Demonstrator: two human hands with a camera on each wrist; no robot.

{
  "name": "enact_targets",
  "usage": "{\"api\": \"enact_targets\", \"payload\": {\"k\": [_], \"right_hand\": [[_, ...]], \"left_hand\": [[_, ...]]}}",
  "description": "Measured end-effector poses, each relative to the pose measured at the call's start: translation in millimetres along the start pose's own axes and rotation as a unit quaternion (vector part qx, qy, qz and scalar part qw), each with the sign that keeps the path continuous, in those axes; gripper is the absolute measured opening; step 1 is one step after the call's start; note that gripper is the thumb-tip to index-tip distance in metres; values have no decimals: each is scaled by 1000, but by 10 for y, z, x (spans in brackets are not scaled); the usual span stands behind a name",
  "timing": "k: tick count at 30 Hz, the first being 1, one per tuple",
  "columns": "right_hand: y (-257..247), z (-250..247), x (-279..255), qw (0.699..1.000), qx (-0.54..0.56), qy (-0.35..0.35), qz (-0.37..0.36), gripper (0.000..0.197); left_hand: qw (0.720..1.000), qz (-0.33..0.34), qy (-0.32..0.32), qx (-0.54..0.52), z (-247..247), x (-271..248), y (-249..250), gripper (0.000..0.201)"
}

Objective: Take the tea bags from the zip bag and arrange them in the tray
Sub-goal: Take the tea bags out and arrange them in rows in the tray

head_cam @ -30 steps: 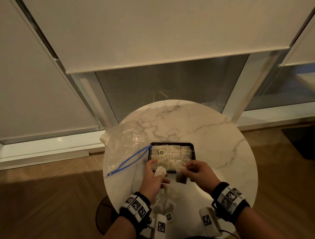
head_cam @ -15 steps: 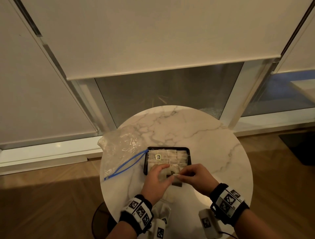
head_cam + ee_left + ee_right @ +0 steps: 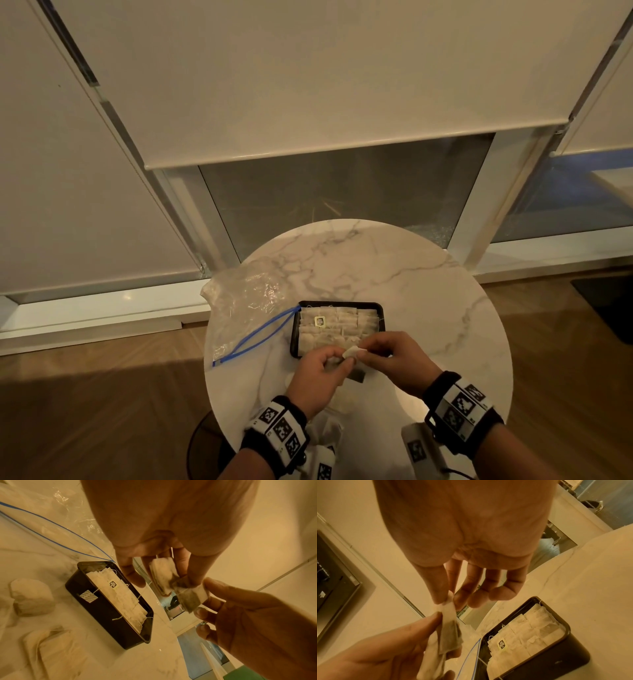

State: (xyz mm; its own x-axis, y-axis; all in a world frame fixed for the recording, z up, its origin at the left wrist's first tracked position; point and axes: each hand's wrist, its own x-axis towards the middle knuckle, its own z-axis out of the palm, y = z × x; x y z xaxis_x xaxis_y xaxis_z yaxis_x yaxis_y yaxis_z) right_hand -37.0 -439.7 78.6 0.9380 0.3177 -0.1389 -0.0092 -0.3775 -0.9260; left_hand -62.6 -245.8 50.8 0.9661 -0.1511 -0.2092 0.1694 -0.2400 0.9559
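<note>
Low in the frame's centre, our left hand (image 3: 320, 371) and right hand (image 3: 394, 356) pinched tea bags (image 3: 192, 599) above the black tray (image 3: 295, 337); light, soft paper, best held by a corner.

**What the views hide**

In the head view the left hand (image 3: 320, 373) and right hand (image 3: 394, 359) cover the tray's (image 3: 342, 304) near edge, and the tea bags (image 3: 352, 353) pinched between them show only as a pale corner. Loose bags (image 3: 329, 430) by the near table (image 3: 376, 274) edge sit half behind the left wrist band, and the picture's bottom edge cuts both forearms. The tag (image 3: 88, 596) lettering on the tray wall reads only in part. The zip bag (image 3: 42, 520) runs off the left wrist view, its contents unclear. The right wrist view blurs the held bags' lower ends.
</note>
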Motion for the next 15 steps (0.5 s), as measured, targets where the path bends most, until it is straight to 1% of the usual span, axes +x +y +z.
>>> {"api": "enact_targets", "payload": {"k": [1,2,4,5,6,8,10,11,13,15], "right_hand": [[-1,-8,17,1000,-2,7,0,4],[8,-21,41,999,-6,36,9,8],[22,-65,75,990,-41,129,42,8],[32,-79,86,984,-60,157,53,7],[38,-85,92,984,-65,156,58,7],[62,-76,102,991,-58,110,56,6],[80,-56,106,992,-73,89,59,6],[93,-54,111,992,-83,79,58,6],[85,-44,128,994,-87,36,47,10],[48,-32,150,998,-61,-1,35,15]], "left_hand": [[1000,-1,7,-1,-4,10,-6,11],[1000,-1,21,0,-10,22,-21,12],[998,-7,62,11,-21,46,-52,13],[996,-14,83,16,-28,52,-64,13],[994,-22,103,19,-35,57,-75,14],[991,-39,128,19,-60,63,-96,16],[990,-45,130,30,-86,59,-100,19],[991,-44,121,33,-98,57,-92,21],[995,-32,88,32,-112,63,-56,26],[997,-10,45,58,-102,72,0,30]]}}
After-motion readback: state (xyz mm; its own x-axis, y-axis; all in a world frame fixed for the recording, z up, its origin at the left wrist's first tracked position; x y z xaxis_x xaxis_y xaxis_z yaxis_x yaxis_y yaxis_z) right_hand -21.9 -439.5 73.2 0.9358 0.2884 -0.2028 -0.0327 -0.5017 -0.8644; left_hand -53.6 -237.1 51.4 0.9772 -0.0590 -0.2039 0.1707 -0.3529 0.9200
